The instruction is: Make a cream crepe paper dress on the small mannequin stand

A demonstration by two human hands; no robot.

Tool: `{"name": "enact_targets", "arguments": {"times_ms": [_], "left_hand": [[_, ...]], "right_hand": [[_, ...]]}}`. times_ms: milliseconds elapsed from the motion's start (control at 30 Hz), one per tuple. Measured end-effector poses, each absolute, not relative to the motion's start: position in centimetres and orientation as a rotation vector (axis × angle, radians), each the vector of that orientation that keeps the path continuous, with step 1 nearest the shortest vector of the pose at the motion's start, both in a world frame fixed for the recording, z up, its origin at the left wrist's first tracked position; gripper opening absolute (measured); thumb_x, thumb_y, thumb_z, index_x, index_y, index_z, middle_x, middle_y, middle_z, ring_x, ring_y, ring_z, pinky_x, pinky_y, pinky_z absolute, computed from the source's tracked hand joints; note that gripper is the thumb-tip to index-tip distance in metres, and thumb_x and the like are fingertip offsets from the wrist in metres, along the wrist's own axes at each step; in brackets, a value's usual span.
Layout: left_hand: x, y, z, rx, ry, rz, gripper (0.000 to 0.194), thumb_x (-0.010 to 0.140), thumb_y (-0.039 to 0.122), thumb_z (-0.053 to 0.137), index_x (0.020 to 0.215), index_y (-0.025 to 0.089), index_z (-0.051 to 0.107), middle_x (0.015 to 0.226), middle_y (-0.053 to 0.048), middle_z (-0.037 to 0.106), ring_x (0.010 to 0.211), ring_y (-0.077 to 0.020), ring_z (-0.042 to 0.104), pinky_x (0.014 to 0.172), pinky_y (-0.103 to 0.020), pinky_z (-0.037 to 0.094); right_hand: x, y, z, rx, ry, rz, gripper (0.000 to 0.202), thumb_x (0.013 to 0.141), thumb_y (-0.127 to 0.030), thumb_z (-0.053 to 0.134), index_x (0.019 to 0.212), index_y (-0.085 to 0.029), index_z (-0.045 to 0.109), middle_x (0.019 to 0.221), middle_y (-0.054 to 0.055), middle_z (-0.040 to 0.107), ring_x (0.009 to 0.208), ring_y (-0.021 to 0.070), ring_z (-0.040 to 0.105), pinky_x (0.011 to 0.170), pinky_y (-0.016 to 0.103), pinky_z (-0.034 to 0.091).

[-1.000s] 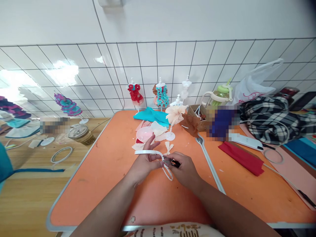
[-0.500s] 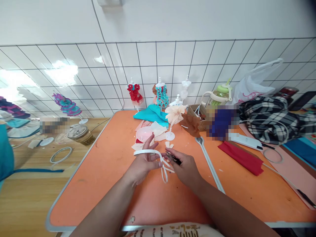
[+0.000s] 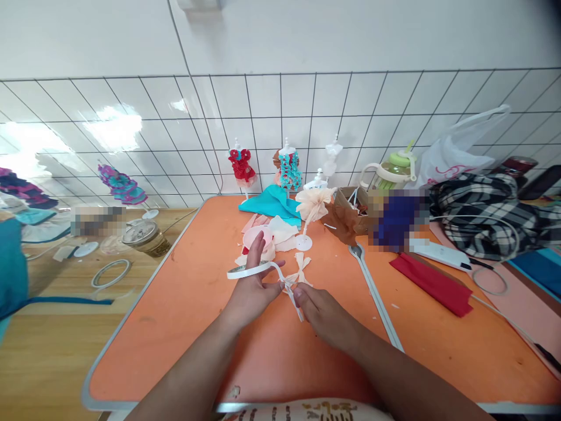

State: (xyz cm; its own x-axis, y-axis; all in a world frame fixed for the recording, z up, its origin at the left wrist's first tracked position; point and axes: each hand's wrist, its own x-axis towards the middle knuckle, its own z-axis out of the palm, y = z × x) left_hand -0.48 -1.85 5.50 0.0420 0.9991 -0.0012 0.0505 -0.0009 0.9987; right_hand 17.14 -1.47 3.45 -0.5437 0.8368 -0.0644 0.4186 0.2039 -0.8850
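Note:
A roll of white double-sided tape [image 3: 249, 271] hangs around the fingers of my left hand [image 3: 250, 295], and a loose strip [image 3: 294, 301] runs from it to the right. My left thumb and a finger pinch this strip, while another finger points up. Close beside it, my right hand [image 3: 322, 310] is closed, with thumb and fingertips at the strip. Its palm is turned away, so anything tucked inside is hidden. Just beyond the fingertips lies a cream crepe-paper bow [image 3: 301, 266]. Behind it a small dress form [image 3: 313, 203] wears a cream paper ruffle.
A pink bowl [image 3: 257, 236] sits among paper scraps. Further back are turquoise paper [image 3: 272, 202], dressed forms [image 3: 242, 166], a cardboard box [image 3: 357, 204] and a green bottle [image 3: 394, 169]. White strips [image 3: 379, 304], red paper [image 3: 432, 283] and a white glue gun [image 3: 440, 254] lie right.
The dark small tool seen in my right hand is no longer visible. My right fingers have come to the tape strip. The cream bow on the table now shows more fully.

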Motion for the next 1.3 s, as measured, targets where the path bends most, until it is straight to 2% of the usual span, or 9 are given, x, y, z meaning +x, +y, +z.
{"name": "enact_targets", "arguments": {"times_ms": [367, 533, 867, 1100, 1200, 1300], "left_hand": [[0.0, -2.2, 5.0, 1.268, 1.206, 1.136, 0.096, 0.073, 0.013, 0.065, 0.141, 0.05, 0.009, 0.156, 0.001, 0.006, 0.122, -0.0275, 0.047, 0.07, -0.028, 0.057], [0.4, -2.5, 5.2, 1.283, 1.213, 1.135, 0.098, 0.074, 0.014, 0.065, 0.141, 0.049, 0.003, 0.155, 0.0, 0.007, 0.124, -0.0279, 0.045, 0.069, -0.029, 0.057], [0.7, -2.7, 5.6, 1.255, 1.198, 1.165, 0.099, 0.073, 0.013, 0.065, 0.141, 0.049, 0.004, 0.154, -0.001, 0.012, 0.124, -0.0283, 0.045, 0.07, -0.031, 0.058], [0.7, -2.6, 5.4, 1.249, 1.183, 1.162, 0.098, 0.073, 0.012, 0.065, 0.14, 0.051, 0.004, 0.155, -0.002, 0.007, 0.122, -0.0274, 0.047, 0.071, -0.029, 0.057], [0.6, -2.5, 5.5, 1.231, 1.177, 1.155, 0.092, 0.073, 0.014, 0.065, 0.141, 0.047, 0.013, 0.154, -0.004, 0.016, 0.121, -0.0263, 0.048, 0.073, -0.03, 0.056], [0.0, -2.2, 5.7, 1.197, 1.151, 1.1, 0.067, 0.073, 0.02, 0.068, 0.133, 0.036, 0.04, 0.144, -0.005, 0.037, 0.118, -0.0263, 0.051, 0.079, -0.033, 0.055]], "right_hand": [[16.3, -1.6, 2.5, -1.195, -2.098, 1.188, 0.028, 0.096, -0.041, 0.028, 0.08, -0.023, 0.042, 0.062, -0.003, 0.052, 0.058, 0.0139, 0.05, 0.053, 0.023, 0.03], [16.0, -1.8, 2.3, -1.2, -2.053, 1.161, 0.029, 0.096, -0.042, 0.027, 0.079, -0.023, 0.041, 0.061, -0.003, 0.051, 0.057, 0.014, 0.049, 0.053, 0.023, 0.03], [15.6, -1.9, 1.7, -1.171, -1.969, 1.142, 0.027, 0.096, -0.039, 0.029, 0.077, -0.023, 0.04, 0.059, -0.005, 0.048, 0.055, 0.0135, 0.047, 0.053, 0.024, 0.031], [15.4, -1.9, 1.3, -1.184, -1.952, 1.111, 0.028, 0.095, -0.039, 0.029, 0.075, -0.023, 0.039, 0.059, -0.004, 0.046, 0.054, 0.0135, 0.043, 0.051, 0.023, 0.029], [15.5, -1.9, 1.3, -1.172, -1.95, 1.11, 0.028, 0.095, -0.04, 0.028, 0.076, -0.023, 0.039, 0.06, -0.004, 0.045, 0.054, 0.0135, 0.043, 0.052, 0.024, 0.03], [15.6, -1.7, 1.5, -1.17, -1.923, 1.134, 0.029, 0.095, -0.042, 0.028, 0.078, -0.023, 0.041, 0.06, -0.004, 0.044, 0.054, 0.0131, 0.042, 0.052, 0.023, 0.031]]}}
